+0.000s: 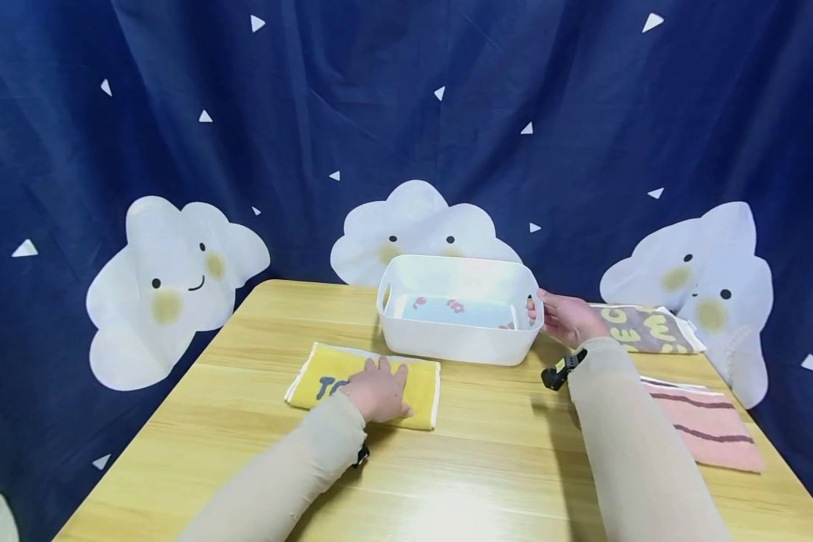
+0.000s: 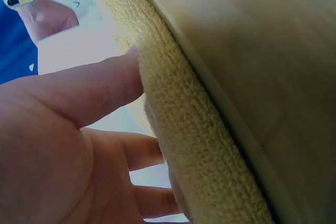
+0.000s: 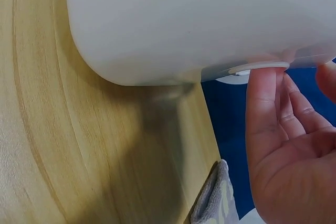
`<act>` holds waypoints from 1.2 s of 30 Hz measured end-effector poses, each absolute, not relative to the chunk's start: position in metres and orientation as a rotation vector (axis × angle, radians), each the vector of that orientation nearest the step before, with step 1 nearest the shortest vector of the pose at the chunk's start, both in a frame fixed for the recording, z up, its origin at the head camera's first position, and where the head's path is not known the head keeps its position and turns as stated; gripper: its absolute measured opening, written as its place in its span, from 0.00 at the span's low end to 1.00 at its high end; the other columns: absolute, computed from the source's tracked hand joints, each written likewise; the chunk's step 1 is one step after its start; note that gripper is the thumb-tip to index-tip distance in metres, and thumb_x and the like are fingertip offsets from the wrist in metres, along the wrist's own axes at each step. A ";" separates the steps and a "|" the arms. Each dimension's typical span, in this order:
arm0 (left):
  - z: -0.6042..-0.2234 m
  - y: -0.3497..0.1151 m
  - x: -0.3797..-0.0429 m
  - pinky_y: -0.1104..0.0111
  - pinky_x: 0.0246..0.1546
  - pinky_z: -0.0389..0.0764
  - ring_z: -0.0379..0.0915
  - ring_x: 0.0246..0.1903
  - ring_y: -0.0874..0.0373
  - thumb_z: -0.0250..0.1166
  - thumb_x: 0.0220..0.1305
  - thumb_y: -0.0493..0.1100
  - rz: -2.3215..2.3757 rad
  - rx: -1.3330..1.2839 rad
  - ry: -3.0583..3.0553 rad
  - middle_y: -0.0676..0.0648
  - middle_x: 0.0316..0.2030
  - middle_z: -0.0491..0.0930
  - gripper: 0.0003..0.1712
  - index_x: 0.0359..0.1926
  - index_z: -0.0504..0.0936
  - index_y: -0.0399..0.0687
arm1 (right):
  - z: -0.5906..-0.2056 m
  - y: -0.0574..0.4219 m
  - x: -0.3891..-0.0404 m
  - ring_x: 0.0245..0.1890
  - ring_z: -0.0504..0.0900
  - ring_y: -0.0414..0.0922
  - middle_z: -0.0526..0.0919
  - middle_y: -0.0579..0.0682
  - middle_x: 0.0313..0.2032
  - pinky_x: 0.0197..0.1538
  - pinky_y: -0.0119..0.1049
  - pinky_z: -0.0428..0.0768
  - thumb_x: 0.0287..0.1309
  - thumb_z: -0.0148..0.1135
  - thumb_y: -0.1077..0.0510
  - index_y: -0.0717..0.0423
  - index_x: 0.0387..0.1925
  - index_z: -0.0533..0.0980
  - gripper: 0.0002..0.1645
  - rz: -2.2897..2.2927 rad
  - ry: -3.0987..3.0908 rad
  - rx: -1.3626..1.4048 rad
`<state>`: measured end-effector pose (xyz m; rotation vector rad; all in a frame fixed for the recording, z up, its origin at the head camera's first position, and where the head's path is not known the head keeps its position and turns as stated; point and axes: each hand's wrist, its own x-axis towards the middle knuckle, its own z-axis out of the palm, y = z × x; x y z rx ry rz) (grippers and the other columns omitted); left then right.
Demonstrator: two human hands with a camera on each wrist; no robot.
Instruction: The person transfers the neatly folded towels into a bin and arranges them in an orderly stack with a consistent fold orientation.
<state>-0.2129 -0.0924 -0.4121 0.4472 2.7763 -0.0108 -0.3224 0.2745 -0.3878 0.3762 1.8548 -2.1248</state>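
A white plastic basket with handle holes at both ends stands at the far middle of the table. My right hand grips its right end, fingers through the handle hole and thumb by the rim; the right wrist view shows those fingers hooked in the hole. Inside, on the bottom, shows a pale blue surface with pink flowers. In front of the basket lies a folded yellow towel with blue lettering and white edges. My left hand rests on it, fingers spread, covering part of the lettering.
At the right lie a grey-purple towel with yellow-green letters and, closer in, a pink towel with dark wavy stripes. The wooden table ends at a dark blue curtain with cloud and triangle prints.
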 end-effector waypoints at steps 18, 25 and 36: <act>-0.409 -0.008 -0.204 0.44 0.47 0.81 0.61 0.68 0.33 0.63 0.62 0.72 -0.159 0.434 2.793 0.34 0.72 0.61 0.50 0.77 0.61 0.55 | -0.384 0.272 -0.320 0.38 0.84 0.40 0.86 0.47 0.37 0.42 0.30 0.82 0.76 0.52 0.47 0.61 0.66 0.66 0.28 -2.130 1.872 0.390; -0.405 0.025 -0.200 0.46 0.45 0.82 0.64 0.67 0.36 0.63 0.60 0.74 -0.212 0.437 2.818 0.35 0.70 0.66 0.51 0.76 0.65 0.53 | -0.383 0.273 -0.322 0.41 0.83 0.40 0.85 0.47 0.39 0.43 0.30 0.82 0.76 0.50 0.46 0.60 0.69 0.64 0.30 -2.092 1.908 0.399; -0.411 0.057 -0.199 0.50 0.39 0.84 0.69 0.65 0.39 0.61 0.57 0.79 -0.321 0.478 2.846 0.44 0.68 0.71 0.50 0.72 0.70 0.58 | -0.388 0.271 -0.321 0.38 0.83 0.40 0.85 0.48 0.38 0.42 0.30 0.82 0.77 0.50 0.48 0.61 0.67 0.65 0.27 -2.125 1.887 0.370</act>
